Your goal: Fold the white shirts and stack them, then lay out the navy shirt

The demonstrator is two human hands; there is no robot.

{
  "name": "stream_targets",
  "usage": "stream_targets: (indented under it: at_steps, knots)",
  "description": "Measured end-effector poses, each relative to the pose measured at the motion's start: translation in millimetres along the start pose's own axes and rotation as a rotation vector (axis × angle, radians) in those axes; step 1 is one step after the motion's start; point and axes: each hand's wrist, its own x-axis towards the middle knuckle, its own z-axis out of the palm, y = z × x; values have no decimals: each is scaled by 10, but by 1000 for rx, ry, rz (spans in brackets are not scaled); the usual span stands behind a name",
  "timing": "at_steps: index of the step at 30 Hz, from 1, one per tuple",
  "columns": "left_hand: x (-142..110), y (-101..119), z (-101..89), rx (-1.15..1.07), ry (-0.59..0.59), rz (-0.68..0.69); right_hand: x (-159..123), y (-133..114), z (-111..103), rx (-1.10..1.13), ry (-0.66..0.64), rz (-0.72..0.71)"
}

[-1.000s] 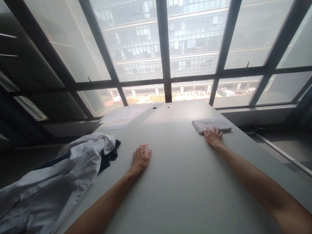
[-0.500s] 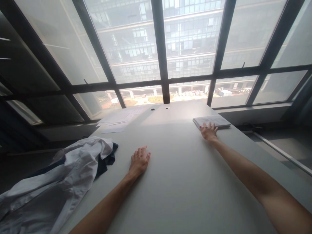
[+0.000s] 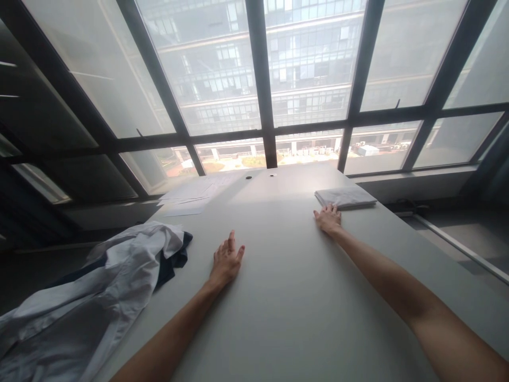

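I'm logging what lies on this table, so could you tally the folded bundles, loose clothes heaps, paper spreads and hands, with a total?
Folded cloth bundle: 1
Loose clothes heap: 1
Paper spread: 1 (overlapping sheets, too unclear to count singly)
Hands, left hand and right hand: 2
Total: 5

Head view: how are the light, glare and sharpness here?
Head view: backlit, with the window panes washed out; soft glare on the far table; loose clothes dim; wide-angle stretch toward the edges; folded cloth readable, fine detail soft.
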Motion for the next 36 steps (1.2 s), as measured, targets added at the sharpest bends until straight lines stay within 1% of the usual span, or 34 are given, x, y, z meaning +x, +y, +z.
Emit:
stream_targets:
  at_steps: [2, 4, 6, 10, 12, 16, 18, 23, 29, 33, 36]
  knots:
    - [0, -1, 3, 5, -1, -8, 12, 2, -27, 7, -12, 4]
    - [-2, -7, 14, 31, -3, -3, -48, -77, -36, 14, -23, -9]
    - [-4, -15, 30, 81, -11, 26, -189, -230, -9, 45, -46, -90]
    - [-5, -17, 45, 158, -32, 78, -568, -572, 113, 134, -136, -317]
    - [-7, -6, 31, 147, -35, 94, -699, -657, 152, 143, -148, -365]
    - [-14, 22, -11, 114, -166, 145, -784, -642, 125, 137, -137, -398]
    - [-20, 31, -20, 115, -197, 149, -791, -614, 99, 135, -128, -401]
    - [-37, 33, -7, 102, -181, 149, -831, -613, 116, 130, -100, -415]
    - [-50, 27, -6, 83, -195, 151, -862, -617, 175, 95, -19, -434]
    - [-86, 32, -34, 47, -197, 158, -831, -598, 198, 79, -23, -432]
    - [-72, 30, -121, 9, -181, 164, -797, -581, 232, 53, -38, -432]
